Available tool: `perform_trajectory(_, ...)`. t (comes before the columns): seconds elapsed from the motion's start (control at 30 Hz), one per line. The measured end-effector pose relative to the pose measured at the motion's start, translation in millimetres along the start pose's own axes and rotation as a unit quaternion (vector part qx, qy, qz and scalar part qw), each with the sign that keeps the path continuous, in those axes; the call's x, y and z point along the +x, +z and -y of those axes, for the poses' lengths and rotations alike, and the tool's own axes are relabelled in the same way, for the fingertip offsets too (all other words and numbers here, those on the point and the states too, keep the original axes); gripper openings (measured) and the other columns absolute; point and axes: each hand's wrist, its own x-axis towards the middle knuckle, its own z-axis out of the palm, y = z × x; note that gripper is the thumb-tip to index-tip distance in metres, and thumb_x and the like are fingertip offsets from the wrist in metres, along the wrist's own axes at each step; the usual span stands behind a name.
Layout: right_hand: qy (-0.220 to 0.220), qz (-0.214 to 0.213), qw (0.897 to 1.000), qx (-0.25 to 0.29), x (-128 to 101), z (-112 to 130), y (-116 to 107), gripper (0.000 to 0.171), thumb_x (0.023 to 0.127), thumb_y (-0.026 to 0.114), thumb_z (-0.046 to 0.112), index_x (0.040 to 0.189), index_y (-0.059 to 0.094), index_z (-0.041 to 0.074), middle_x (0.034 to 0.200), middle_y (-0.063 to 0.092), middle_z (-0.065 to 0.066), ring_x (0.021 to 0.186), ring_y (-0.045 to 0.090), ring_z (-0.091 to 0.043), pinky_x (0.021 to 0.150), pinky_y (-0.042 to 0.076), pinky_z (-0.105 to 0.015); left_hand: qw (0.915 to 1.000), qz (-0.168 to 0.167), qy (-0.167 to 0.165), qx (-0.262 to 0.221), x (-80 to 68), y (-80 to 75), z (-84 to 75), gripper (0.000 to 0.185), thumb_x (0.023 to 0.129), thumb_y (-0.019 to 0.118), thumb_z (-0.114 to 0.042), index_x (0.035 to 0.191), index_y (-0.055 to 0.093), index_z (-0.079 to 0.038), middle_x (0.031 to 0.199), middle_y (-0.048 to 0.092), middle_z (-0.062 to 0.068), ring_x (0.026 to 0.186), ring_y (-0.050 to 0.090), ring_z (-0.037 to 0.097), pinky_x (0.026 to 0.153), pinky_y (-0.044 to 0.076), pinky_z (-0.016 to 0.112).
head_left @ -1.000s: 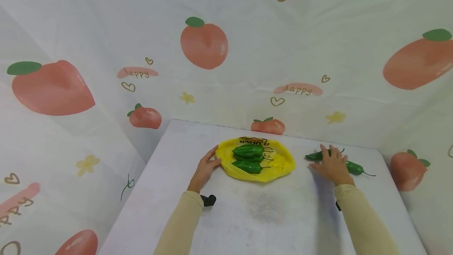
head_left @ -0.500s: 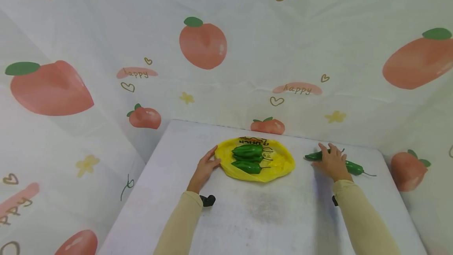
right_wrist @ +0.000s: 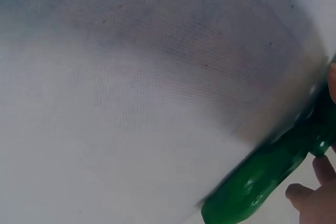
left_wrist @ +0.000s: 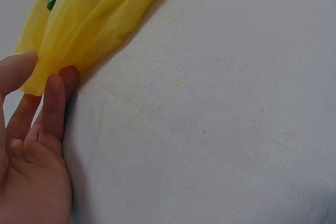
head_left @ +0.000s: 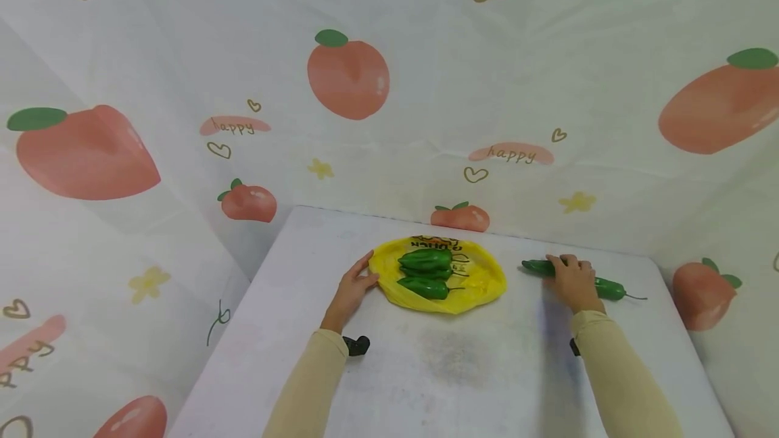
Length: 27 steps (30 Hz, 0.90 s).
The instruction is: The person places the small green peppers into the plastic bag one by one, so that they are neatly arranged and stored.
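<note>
A yellow plastic bag (head_left: 481,280) lies flat at the back middle of the white table (head_left: 450,370), with green peppers (head_left: 426,260) lying on it. My left hand (head_left: 353,287) rests at the bag's left edge, its straight fingers (left_wrist: 52,108) touching the yellow bag (left_wrist: 94,19). To the right, my right hand (head_left: 569,279) curls its fingers over a green pepper (head_left: 535,266). The right wrist view shows this pepper (right_wrist: 262,182), blurred, with fingertips (right_wrist: 310,192) round it. A second green pepper (head_left: 610,288) lies just right of that hand.
A cloth printed with peaches, flowers and "happy" (head_left: 511,153) hangs behind the table and at both sides. The table's back edge (head_left: 377,216) meets it just beyond the bag. Bare white table surface spreads between my forearms.
My right hand's fingers, spread flat over the peppers a second ago, have curled round the left pepper. The left hand and the bag have stayed put.
</note>
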Motion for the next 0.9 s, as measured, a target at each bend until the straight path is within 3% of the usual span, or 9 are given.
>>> perform_trajectory(0.33,-0.004,-0.033,0.999,0.007,-3,2,3,0.042,0.087,0.065,0.011,0.127,0.056,0.006,0.121,0.046,-0.033,0.105,0.039,-0.057,0.082,0.037,-0.068,1.0,-0.003,-0.001,-0.004,0.2,-1.8,1.6,0.056,0.09,0.066,-0.031,0.137,0.042,-0.051,0.155,0.033,-0.001,0.097,0.06,0.013,0.102,0.045,0.039)
perform_trajectory(0.73,-0.023,-0.08,0.996,0.015,-3,1,-9,0.04,0.085,0.067,0.007,0.123,0.058,0.005,0.117,0.048,-0.031,0.104,0.04,-0.054,0.077,0.037,-0.067,0.9999,0.0,-0.009,-0.011,0.2,-0.1,1.6,0.056,0.089,0.066,-0.032,0.136,0.043,-0.052,0.155,0.033,-0.005,0.1,0.06,0.013,0.106,0.041,0.04)
perform_trajectory(0.9,-0.034,-0.104,0.993,0.039,-1,4,-16,0.04,0.085,0.068,0.007,0.123,0.057,0.003,0.113,0.047,-0.032,0.095,0.046,-0.055,0.075,0.04,-0.064,0.9998,0.003,-0.008,-0.017,-0.5,-0.2,-0.8,0.057,0.09,0.065,-0.029,0.137,0.043,-0.05,0.155,0.032,-0.005,0.101,0.061,0.012,0.105,0.042,0.039)
